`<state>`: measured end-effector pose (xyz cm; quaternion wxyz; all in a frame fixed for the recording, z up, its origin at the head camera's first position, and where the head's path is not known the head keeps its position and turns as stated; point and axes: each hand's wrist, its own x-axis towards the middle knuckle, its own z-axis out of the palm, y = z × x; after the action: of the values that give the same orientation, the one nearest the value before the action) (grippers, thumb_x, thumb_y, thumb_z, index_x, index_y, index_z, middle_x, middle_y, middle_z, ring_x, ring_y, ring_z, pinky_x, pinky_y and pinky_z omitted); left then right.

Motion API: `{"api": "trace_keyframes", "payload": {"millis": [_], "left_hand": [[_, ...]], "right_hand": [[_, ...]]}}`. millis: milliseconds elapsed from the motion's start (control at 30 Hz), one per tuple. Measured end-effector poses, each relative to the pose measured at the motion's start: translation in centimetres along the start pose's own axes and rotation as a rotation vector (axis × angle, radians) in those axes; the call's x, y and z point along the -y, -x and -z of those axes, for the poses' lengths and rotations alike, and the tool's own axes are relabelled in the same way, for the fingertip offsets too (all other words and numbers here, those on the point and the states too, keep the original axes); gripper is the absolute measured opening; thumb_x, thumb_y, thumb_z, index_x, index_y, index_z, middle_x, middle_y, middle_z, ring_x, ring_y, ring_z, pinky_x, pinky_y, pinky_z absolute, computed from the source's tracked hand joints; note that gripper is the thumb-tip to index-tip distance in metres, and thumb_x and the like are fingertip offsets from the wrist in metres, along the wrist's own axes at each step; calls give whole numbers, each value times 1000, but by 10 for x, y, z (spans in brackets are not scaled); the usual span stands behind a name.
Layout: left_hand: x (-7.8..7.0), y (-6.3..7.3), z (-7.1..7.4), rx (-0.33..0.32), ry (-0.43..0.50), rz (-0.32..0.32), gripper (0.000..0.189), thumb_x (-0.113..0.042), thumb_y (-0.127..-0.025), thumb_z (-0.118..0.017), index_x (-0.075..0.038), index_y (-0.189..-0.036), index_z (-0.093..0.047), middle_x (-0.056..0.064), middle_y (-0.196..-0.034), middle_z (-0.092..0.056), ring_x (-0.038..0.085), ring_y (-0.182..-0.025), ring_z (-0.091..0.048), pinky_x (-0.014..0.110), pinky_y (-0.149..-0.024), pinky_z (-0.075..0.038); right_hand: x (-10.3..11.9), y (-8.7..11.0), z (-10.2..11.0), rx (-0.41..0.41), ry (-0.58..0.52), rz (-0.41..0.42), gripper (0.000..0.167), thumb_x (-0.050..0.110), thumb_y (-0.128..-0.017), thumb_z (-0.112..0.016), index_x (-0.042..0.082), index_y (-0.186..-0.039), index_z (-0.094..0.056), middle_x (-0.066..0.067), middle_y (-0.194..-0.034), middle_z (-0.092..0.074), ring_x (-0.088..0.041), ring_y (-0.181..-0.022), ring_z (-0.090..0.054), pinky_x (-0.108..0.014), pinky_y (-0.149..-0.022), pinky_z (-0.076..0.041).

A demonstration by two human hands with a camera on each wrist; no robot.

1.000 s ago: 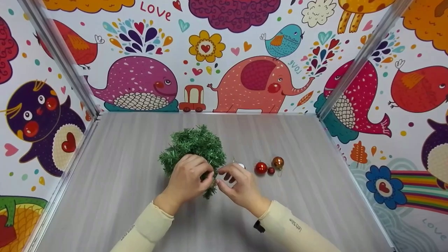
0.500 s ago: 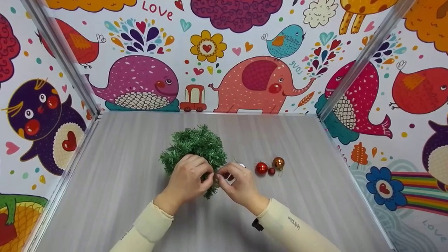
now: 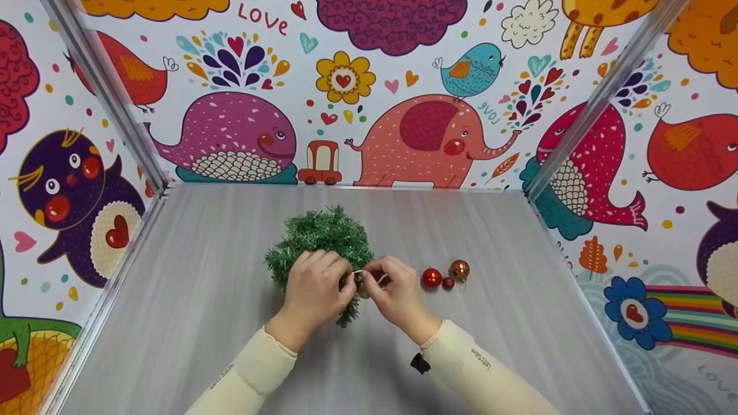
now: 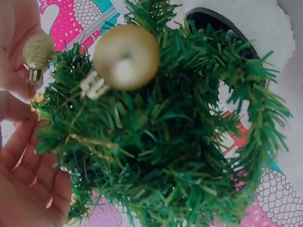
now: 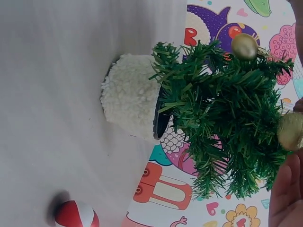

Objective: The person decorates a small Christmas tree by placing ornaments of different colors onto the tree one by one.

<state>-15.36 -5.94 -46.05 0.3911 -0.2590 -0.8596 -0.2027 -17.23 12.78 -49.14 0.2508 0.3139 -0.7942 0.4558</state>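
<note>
A small artificial Christmas tree (image 3: 328, 230) stands on the table, its white fuzzy pot (image 5: 130, 97) showing in the right wrist view. At its near right side my left hand (image 3: 320, 294) and right hand (image 3: 398, 291) meet fingertip to fingertip. Both pinch the thin hanging cord of a glittery gold Christmas bauble (image 4: 39, 51), which dangles below the fingers beside the branches. Another gold bauble (image 4: 125, 56), smooth and matte, hangs on the tree by a gold string (image 4: 90, 142). In the head view the hands hide part of the lower branches.
Right of the hands lie a red bauble (image 3: 431, 278), a tiny dark red bauble (image 3: 448, 283) and a copper bauble (image 3: 459, 269). A red-and-white ball (image 5: 76, 214) shows in the right wrist view. Patterned panels (image 3: 403, 69) with metal posts border the grey table (image 3: 202, 276).
The right fingers have closed in to meet the left ones at the cord. Both hands have risen slightly, and the gold bauble now shows between them. The white ball has gone behind the right hand.
</note>
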Motion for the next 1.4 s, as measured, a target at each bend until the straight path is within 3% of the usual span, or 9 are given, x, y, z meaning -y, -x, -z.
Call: {"api": "trace_keyframes", "payload": {"millis": [133, 333, 600, 900, 1267, 1400], "left_hand": [[-2, -2, -2, -14, -28, 36, 9, -15, -79, -72, -15, -71, -67, -2, -70, -62, 20, -61, -57, 35, -55, -42], [-3, -2, -3, -9, -53, 72, 9, -14, -78, -73, -15, -71, -67, -1, -68, -62, 21, -60, -56, 36, -54, -42], [-4, -2, -3, 1, -70, 67, 10, -14, -75, -76, -14, -70, -68, -1, -68, -62, 22, -61, -57, 37, -55, -43], [-2, -1, -3, 21, -47, 26, 10, -13, -76, -76, -14, -70, -68, -1, -69, -63, 23, -63, -58, 37, -56, -43], [-1, -2, -4, -11, -71, 56, 8, -16, -78, -75, -14, -73, -69, -1, -69, -64, 21, -61, -58, 36, -55, -42], [-1, -2, -4, -11, -87, 65, 8, -15, -76, -76, -14, -72, -69, -1, -69, -63, 21, -60, -58, 36, -55, -42]], "right_hand": [[-1, -3, -1, -8, -1, -50, 6, 9, -92, -68, 15, -89, -68, 6, -84, -64, -7, -69, -62, -32, -56, -56], [1, -6, -2, 4, 35, -109, 8, 10, -91, -69, 17, -88, -68, 10, -82, -63, -4, -68, -61, -26, -57, -55], [0, -5, -1, 37, 47, -172, 12, 7, -87, -71, 18, -84, -67, 11, -77, -61, -4, -64, -58, -24, -55, -51], [1, -4, 3, 56, 118, -135, 13, 11, -84, -72, 20, -79, -65, 13, -73, -59, -3, -61, -55, -22, -54, -48], [1, -7, 3, 31, 99, -132, 13, 12, -86, -73, 20, -79, -66, 13, -75, -61, -3, -63, -56, -23, -55, -49], [1, -7, 2, 19, 138, -115, 12, 12, -85, -74, 20, -79, -66, 12, -76, -61, -4, -66, -56, -23, -58, -49]]}}
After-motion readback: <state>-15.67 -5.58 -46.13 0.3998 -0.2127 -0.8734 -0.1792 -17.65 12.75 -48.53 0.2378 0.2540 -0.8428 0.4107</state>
